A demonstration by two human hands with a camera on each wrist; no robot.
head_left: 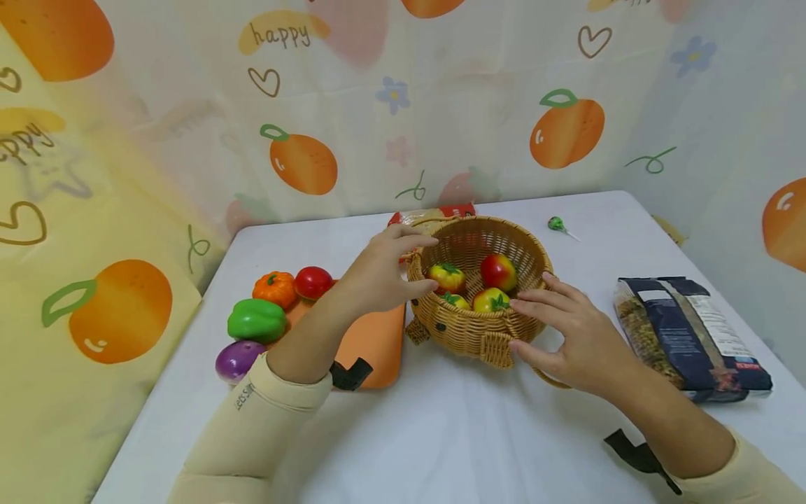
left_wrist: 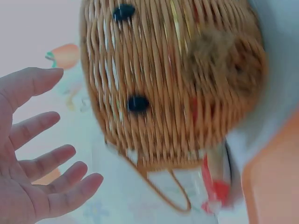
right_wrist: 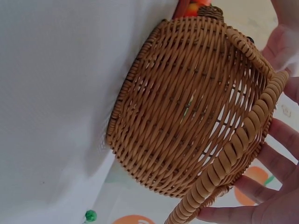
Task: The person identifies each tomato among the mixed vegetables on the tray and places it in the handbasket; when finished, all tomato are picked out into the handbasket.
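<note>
A wicker basket (head_left: 462,334) with black bead eyes stands on the white table. Inside it lie a red-and-yellow apple (head_left: 499,271) and several yellow-red toy fruits, among them one with a green top (head_left: 491,300). To its left, my left hand (head_left: 393,269) hovers by the rim with fingers spread; the left wrist view shows a gap between this hand (left_wrist: 42,154) and the woven wall. My right hand (head_left: 569,336) is at the right side of the basket, its fingers extended. In the right wrist view the fingertips are right at the rim, behind the coiled handle (right_wrist: 233,149).
An orange cutting board (head_left: 378,343) lies left of the basket. Along its left side are a toy pumpkin (head_left: 275,289), tomato (head_left: 313,283), green pepper (head_left: 257,320) and purple vegetable (head_left: 238,360). A red-ended packet (head_left: 458,211) lies behind the basket; a lollipop (head_left: 557,224) and dark bag (head_left: 693,339) lie right.
</note>
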